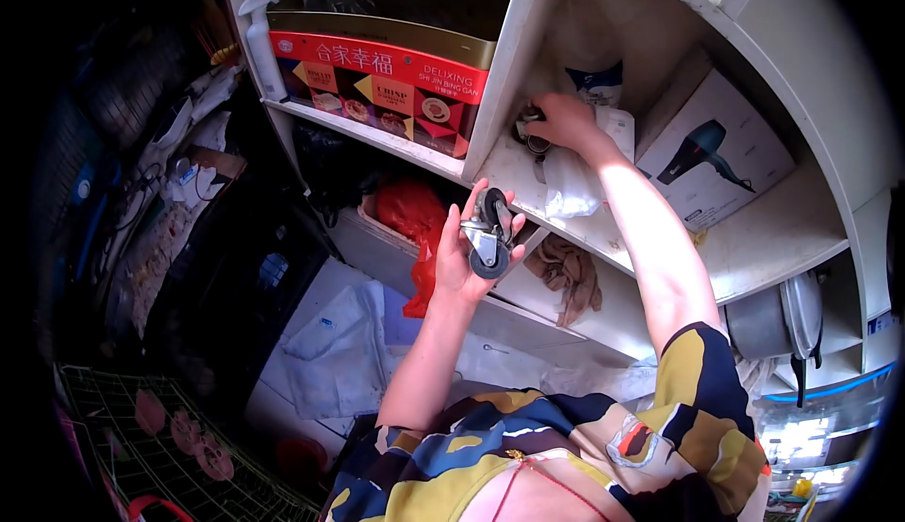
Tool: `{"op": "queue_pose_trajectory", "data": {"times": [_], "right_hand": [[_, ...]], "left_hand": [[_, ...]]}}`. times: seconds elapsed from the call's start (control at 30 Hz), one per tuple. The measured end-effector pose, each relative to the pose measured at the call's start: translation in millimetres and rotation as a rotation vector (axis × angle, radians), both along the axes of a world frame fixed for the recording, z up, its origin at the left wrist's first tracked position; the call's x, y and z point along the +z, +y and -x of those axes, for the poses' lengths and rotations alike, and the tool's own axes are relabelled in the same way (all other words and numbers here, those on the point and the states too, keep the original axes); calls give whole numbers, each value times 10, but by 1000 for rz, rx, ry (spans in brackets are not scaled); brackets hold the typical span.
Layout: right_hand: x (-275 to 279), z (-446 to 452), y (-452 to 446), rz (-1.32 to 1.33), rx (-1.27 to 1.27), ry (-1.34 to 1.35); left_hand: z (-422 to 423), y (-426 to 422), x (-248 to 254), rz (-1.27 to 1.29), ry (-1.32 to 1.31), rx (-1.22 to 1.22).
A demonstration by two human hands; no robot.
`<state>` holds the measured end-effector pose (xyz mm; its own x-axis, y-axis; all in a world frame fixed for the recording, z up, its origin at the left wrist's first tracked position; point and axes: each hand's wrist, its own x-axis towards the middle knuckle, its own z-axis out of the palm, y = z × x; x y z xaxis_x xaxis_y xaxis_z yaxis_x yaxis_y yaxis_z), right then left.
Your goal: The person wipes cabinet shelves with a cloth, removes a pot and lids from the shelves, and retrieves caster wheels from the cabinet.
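Two caster wheels (488, 239) with black wheels and metal brackets lie in my left hand (464, 263), palm up, its fingers curled around them in front of the shelf edge. My right hand (564, 124) reaches into the upper right shelf compartment. Its fingers are closed on a dark and metal item (534, 136) that looks like another caster, partly hidden by the fingers. Just below that hand, a clear plastic bag (570, 187) lies on the shelf board.
A red biscuit box (382, 93) and a white spray bottle (261, 41) fill the left compartment. A hair dryer box (716, 154) stands at right. Lower down are a red plastic bag (411, 220), a brown cloth (568, 277) and a metal pot (764, 319).
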<state>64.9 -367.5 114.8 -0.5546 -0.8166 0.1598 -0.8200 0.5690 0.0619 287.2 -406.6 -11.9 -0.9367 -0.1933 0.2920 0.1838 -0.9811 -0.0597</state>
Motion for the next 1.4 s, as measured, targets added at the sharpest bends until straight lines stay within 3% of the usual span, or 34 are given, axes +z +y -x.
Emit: {"op": "queue_pose_trajectory", "data": {"times": [0.03, 0.1, 0.13, 0.2, 0.23, 0.33, 0.57, 0.7, 0.87, 0.97, 1.03, 1.17, 1.23, 1.27, 1.37, 1.4], "right_hand": [[35, 29, 55, 2, 0, 5], [70, 80, 185, 336, 205, -367], [106, 36, 236, 339, 199, -365], [237, -128, 403, 638, 320, -779], [260, -193, 478, 652, 308, -772], [335, -441, 701, 1041, 174, -1240], [-3, -898, 1691, 1426, 238, -1631], [-88, -1155, 2373, 1547, 35, -1315], [-39, -1521, 3351, 1457, -177, -1067], [-169, -1760, 3899, 1330, -332, -757], [-166, -1995, 4216, 1289, -437, -719], [-282, -2386, 4901, 1447, -613, -645], [-424, -2501, 5255, 1806, -625, -490], [-425, -2593, 5420, 1897, -660, -406], [-645, -2873, 5968, 2234, -708, -399], [-644, -3035, 6112, 2304, -779, -436]], "left_hand": [[-27, 6, -7, 2, -12, 3], [-69, 12, -9, 6, -33, 23], [-66, 6, -26, 9, -32, 17], [-49, -7, -65, 13, 20, -14], [-36, 7, -58, 21, 21, -30], [18, 85, 15, 19, 10, -84], [111, 507, 397, 138, 54, -175], [230, 860, 560, 351, 41, -200], [385, 1553, 666, 576, 47, -192], [452, 2129, 688, 750, 68, -220], [472, 2541, 748, 839, 43, -310], [422, 3502, 549, 1299, 120, -310], [339, 4008, 284, 1295, 65, -570], [202, 4222, 399, 1196, 53, -815], [2, 4834, 132, 936, -33, -1300], [-49, 5019, 91, 975, -25, -1320]]}}
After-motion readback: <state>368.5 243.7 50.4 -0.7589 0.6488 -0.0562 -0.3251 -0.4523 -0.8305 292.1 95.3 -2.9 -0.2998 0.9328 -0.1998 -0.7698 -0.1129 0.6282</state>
